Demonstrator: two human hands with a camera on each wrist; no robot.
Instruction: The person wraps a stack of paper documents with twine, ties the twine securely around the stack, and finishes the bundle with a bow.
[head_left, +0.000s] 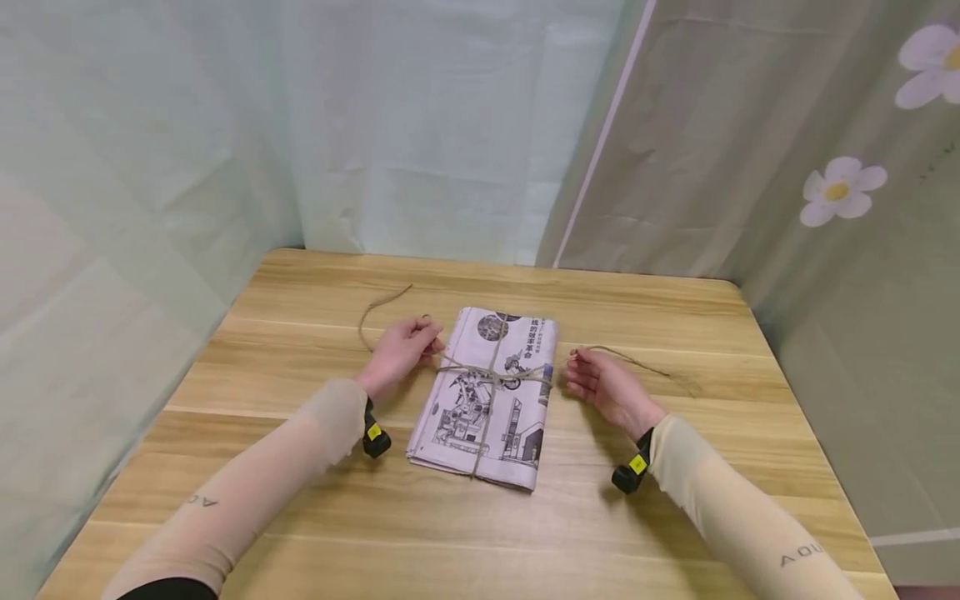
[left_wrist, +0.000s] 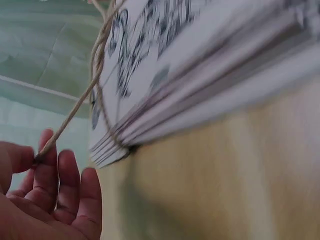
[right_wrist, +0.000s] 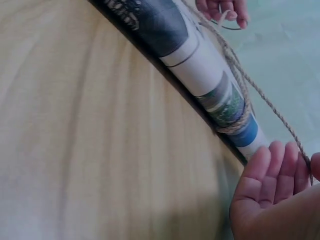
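A folded stack of newspaper [head_left: 457, 417] lies on the table, bound lengthwise and crosswise with brown twine [head_left: 486, 425] that crosses near its middle. At its left side my left hand [head_left: 401, 350] pinches one end of the twine [left_wrist: 70, 117] between thumb and forefinger, the string running taut to the crossing. My right hand [head_left: 611, 387], off the right edge, holds the other end of the twine [right_wrist: 280, 116] between thumb and forefinger, with the remaining fingers loosely bent. Loose tails of twine trail beyond both hands.
The wooden table [head_left: 337, 533] extends around the newspaper on all sides. Pale curtains [head_left: 450, 125] hang behind it and at the left; a grey-green curtain [head_left: 675, 150] with white flowers hangs at the right. Each wrist wears a small black camera [head_left: 377, 439].
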